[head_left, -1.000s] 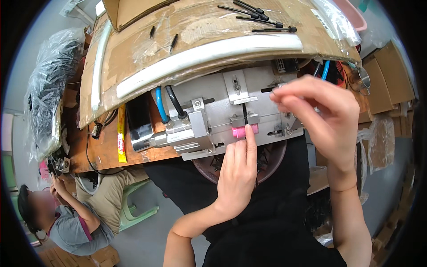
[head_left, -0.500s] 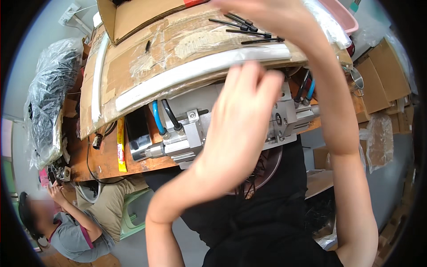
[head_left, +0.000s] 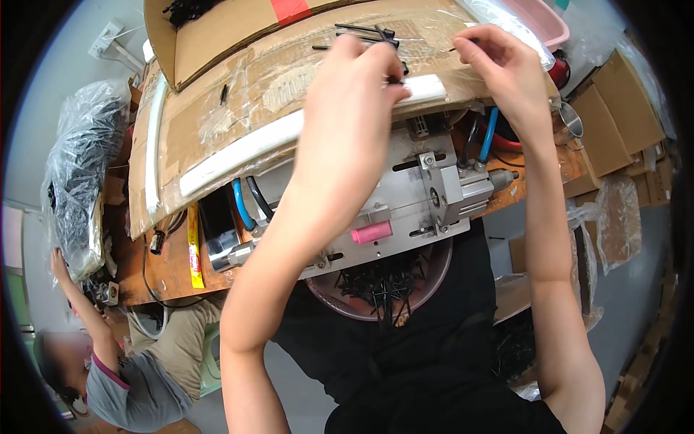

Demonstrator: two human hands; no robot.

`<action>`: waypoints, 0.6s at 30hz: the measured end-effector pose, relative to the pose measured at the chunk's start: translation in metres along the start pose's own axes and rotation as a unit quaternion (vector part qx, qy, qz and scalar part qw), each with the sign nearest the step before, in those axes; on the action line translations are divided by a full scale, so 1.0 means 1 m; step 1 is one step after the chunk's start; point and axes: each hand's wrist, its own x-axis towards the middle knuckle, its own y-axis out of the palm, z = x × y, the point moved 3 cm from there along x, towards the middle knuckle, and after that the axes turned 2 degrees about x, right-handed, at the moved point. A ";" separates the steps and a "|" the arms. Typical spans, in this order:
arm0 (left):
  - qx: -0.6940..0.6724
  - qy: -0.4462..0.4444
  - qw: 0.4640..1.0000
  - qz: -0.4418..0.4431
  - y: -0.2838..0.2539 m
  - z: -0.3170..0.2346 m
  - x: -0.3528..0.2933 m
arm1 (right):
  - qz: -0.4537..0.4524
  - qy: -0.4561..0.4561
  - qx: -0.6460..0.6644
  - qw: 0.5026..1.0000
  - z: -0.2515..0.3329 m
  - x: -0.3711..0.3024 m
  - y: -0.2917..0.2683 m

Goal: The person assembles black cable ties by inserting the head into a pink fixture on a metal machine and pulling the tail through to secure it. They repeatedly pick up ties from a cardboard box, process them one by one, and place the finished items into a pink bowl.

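Observation:
My left hand [head_left: 347, 108] is over the cardboard-covered bench top, its fingers curled round a black rod with a thick end [head_left: 395, 78], partly hidden by the fingers. Several similar thin black rods [head_left: 365, 30] lie just beyond the fingertips. To the right, my right hand [head_left: 506, 69] is raised with thumb and forefinger pinched on a thin dark piece [head_left: 453, 49], of which only a small end shows. Below the hands stands a metal clamping fixture [head_left: 405, 188] with air cylinders and a pink cylindrical piece [head_left: 371, 232] on its plate.
A round tub [head_left: 442, 278] of black parts sits below the fixture. White foam strips [head_left: 238, 155] edge the cardboard [head_left: 267, 87]. Blue hoses [head_left: 489, 134] rise from the fixture. An open carton [head_left: 238, 29] stands at the back. At left, a co-worker [head_left: 137, 376] sits beside a plastic-wrapped bundle [head_left: 83, 159].
My left hand has moved up and left from over the fixture to the rods, uncovering the pink piece. My right hand has come rightward and down, away from above the rods. The co-worker's arm has risen.

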 end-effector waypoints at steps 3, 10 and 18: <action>-0.043 -0.035 0.998 -0.015 -0.034 -0.007 -0.047 | 0.068 0.014 0.173 0.982 0.035 -0.024 0.009; -0.021 0.026 0.999 -0.016 -0.038 -0.032 -0.135 | 0.217 0.137 0.376 0.890 0.075 -0.074 0.060; 0.011 0.055 0.998 0.009 -0.043 -0.034 -0.139 | 0.222 0.208 0.375 0.876 0.080 -0.079 0.060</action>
